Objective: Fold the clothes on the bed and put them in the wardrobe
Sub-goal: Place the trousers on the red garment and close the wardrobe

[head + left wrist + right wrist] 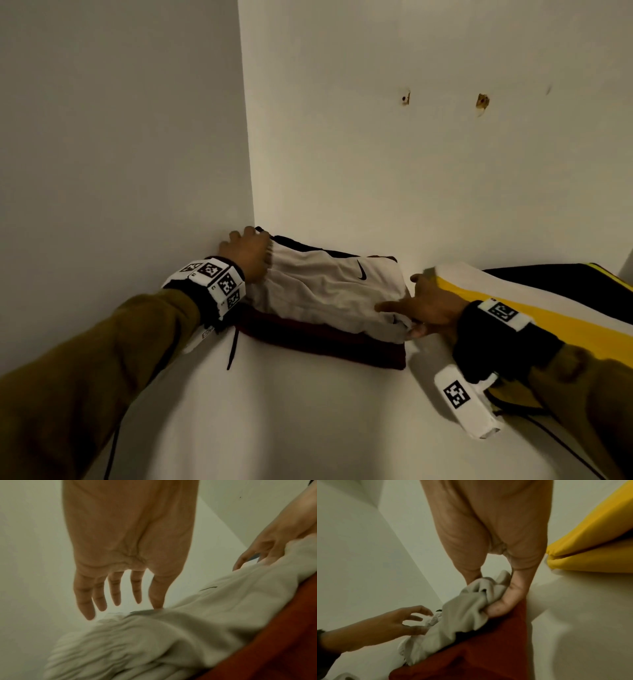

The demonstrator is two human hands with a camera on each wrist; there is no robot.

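Head view is showing a folded beige garment [325,291] with a black swoosh lying on top of a folded dark red garment [318,346], the pair sitting in the back left corner of a white wardrobe shelf [308,421]. The left hand [245,255] is hovering at the beige piece's ribbed far-left end, fingers spread and nearly straight, gripping nothing; its thumb tip seems to be grazing the cloth, though blur is making that uncertain. The right hand [426,308] is pinching the beige garment's bunched right corner between thumb and fingers [506,601]. Just right of that hand, a yellow and white folded garment [513,301] is lying on the same shelf.
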